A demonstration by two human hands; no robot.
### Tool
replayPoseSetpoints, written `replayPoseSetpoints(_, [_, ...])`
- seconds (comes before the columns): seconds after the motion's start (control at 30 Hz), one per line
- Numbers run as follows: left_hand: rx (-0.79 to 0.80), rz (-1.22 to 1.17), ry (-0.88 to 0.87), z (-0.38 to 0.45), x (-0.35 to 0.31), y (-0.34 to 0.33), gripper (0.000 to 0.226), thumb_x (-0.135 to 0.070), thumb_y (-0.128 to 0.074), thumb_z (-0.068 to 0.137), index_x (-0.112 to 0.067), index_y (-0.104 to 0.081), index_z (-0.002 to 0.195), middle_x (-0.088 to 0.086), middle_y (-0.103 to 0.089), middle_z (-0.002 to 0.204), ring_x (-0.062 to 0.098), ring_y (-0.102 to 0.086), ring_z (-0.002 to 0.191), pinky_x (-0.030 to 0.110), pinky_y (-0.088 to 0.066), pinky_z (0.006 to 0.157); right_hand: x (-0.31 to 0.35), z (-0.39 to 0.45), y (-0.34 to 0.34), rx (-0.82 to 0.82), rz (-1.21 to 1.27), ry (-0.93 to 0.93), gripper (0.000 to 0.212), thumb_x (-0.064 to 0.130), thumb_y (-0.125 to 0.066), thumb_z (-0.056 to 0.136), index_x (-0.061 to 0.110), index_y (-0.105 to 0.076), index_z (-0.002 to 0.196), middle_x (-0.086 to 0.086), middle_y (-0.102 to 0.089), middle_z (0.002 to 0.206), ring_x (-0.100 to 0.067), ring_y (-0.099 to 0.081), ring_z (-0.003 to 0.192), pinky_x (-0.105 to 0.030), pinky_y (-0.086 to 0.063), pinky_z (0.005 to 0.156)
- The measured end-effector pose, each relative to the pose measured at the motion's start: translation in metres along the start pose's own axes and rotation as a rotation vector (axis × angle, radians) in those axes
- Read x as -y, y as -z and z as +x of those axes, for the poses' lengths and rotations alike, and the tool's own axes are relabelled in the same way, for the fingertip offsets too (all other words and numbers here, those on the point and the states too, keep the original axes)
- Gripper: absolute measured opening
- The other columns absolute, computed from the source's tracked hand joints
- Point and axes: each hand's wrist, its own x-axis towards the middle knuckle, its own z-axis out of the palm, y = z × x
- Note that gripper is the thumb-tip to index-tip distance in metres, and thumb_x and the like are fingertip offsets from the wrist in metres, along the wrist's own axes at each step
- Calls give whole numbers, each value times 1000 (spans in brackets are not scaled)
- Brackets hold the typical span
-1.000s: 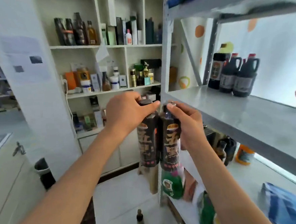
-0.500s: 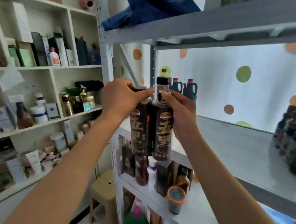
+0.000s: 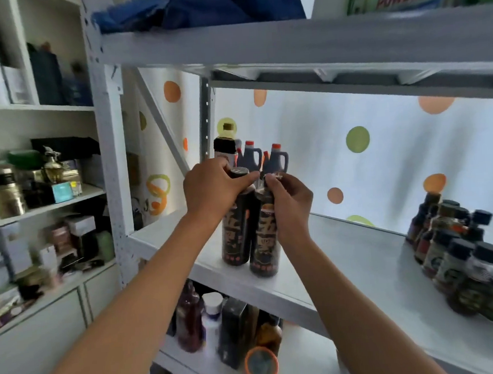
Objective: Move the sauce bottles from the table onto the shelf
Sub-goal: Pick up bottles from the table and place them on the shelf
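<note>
Two tall dark sauce bottles with orange lettering stand side by side near the front edge of the grey metal shelf (image 3: 362, 269). My left hand (image 3: 210, 189) grips the neck and cap of the left bottle (image 3: 237, 237). My right hand (image 3: 290, 204) grips the neck of the right bottle (image 3: 265, 244). Both bottles are upright, with their bases on the shelf board. Behind them, at the shelf's back left, stand several dark jug bottles with red caps (image 3: 278, 158) and one taller dark bottle (image 3: 225, 147).
A cluster of several small dark-capped bottles (image 3: 460, 256) fills the shelf's right side. The upper shelf beam (image 3: 287, 43) hangs low overhead with blue cloth and a soap powder bag. Bottles crowd the lower shelf (image 3: 220, 329). A white cabinet of jars (image 3: 35, 184) stands left.
Both hands carried the two bottles up and forward from beside the rack onto the shelf board, where their bases now rest. The view swung right toward the shelf.
</note>
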Motion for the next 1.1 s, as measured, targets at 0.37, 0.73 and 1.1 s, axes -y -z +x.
replayPoseSetpoints(0.37, [126,-461,132,-64,12,-56,49,-59,-54,89,-43,-39,133,-12,-60,122,11,-57,112,39,-51,94,-41,-14,32,284,-115,129,43,44,-43,100,32,-37,142,19,-63,113,6,-61,101,-8,-46,77])
replayPoseSetpoints(0.73, [187,-503,192,-99,40,-45,77,-22,-86,68,-41,-41,128,-23,-54,124,2,-51,119,38,-46,104,-72,-46,84,464,-466,-136,58,20,-77,82,39,-52,130,21,-63,117,7,-58,106,-9,-51,78])
replayPoseSetpoints(1.1, [245,-497,281,-89,65,-52,62,-27,-90,61,-28,-60,115,-15,-66,111,3,-61,106,30,-51,95,-75,-27,73,463,-609,-145,59,22,-83,76,23,-57,129,12,-69,110,-9,-66,100,-36,-59,86])
